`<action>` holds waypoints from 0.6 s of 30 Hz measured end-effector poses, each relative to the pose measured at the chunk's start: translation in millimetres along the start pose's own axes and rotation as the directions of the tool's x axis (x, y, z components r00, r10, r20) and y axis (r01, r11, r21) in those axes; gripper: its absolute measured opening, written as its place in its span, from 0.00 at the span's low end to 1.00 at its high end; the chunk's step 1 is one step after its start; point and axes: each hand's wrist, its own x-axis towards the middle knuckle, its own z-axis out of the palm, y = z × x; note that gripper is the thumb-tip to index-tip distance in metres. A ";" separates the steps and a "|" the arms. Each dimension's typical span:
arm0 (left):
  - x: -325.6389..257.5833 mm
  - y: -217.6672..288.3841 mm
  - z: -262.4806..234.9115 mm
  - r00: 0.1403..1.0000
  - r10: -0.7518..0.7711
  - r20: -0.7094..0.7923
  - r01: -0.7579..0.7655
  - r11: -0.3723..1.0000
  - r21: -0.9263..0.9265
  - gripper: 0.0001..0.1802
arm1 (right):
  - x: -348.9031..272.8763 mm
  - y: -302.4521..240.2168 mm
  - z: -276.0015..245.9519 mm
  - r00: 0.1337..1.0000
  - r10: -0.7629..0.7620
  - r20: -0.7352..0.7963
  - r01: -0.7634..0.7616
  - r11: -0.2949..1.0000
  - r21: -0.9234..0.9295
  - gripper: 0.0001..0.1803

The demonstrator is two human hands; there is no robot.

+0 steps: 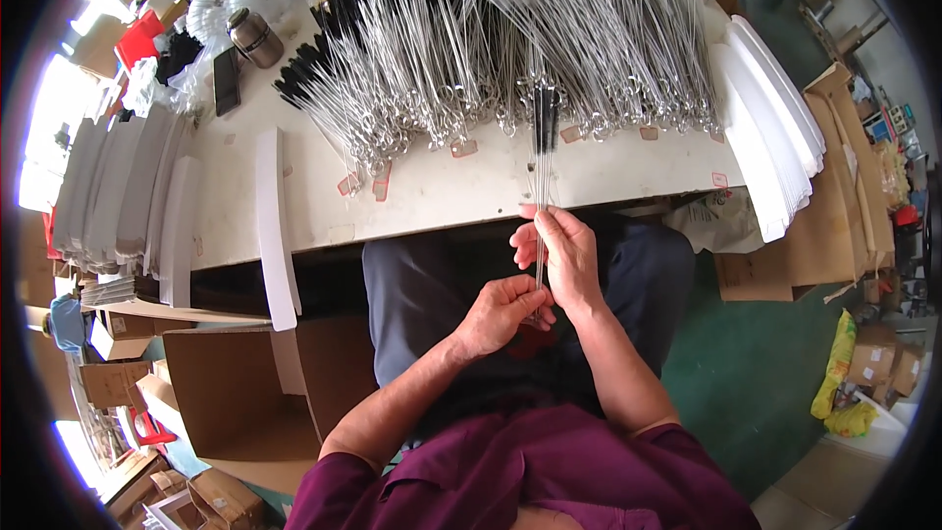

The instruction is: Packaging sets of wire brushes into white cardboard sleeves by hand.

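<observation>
Read around a clock with the held brushes at its centre, a workbench scene opens at 9 o'clock with a stack of long white cartons (118,186) on a pale table (235,186); an open cardboard box (235,393) stands below at 8, a metal flask (255,37) above at 10. A single white strip (275,226) overhangs the table's edge toward 9. At 7 o'clock, the seated worker's left hand (500,314) pinches the lower ends of the wires, its curled fingers hiding them. At 12, a broad heap of wire brushes (432,49) lies with its loop ends toward the worker. The bunch of brushes (543,162) rises between both hands, black bristles uppermost toward 12, near the heap's front edge. The bunch looks light; its thin wires should be stiff along their length yet springy sideways, and probably slick enough to slide past one another in a loose hold. The bristles appear soft and easily crushed, so the bare wire beneath them seems the place to grip. At 5 o'clock, the right hand (569,260) has the wires between thumb and loosely bent fingers. Between 2 and 3, more white cartons (770,128) lean out over the table's corner.
</observation>
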 end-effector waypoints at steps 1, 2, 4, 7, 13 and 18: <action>-1.7 1.9 1.1 1.000 0.030 -0.009 -0.029 0.997 0.076 0.12 | -0.3 1.9 -0.3 1.000 -0.021 0.007 0.022 0.999 -0.038 0.17; -1.9 5.5 1.5 0.998 0.060 -0.015 -0.057 0.987 0.152 0.12 | -1.5 1.0 0.2 1.000 -0.021 0.011 0.021 0.999 -0.026 0.17; -3.3 13.7 -0.3 0.998 0.054 -0.025 -0.048 0.975 0.219 0.12 | -3.4 -6.9 0.9 0.999 -0.031 -0.013 0.032 0.999 0.030 0.16; -8.9 44.4 4.4 0.978 0.167 -0.122 -0.069 0.817 0.572 0.10 | 3.4 -26.6 -11.2 0.986 -0.115 -0.121 0.127 0.988 0.090 0.16; 30.5 125.2 2.5 0.853 0.504 -0.134 -0.203 0.558 0.805 0.09 | 27.7 -57.7 -58.7 0.917 -0.230 -0.326 0.244 0.970 0.002 0.15; 108.7 141.5 8.8 0.817 0.575 -0.046 -0.240 0.411 0.879 0.11 | 39.4 -60.8 -84.1 0.912 -0.220 -0.346 0.232 0.973 -0.008 0.15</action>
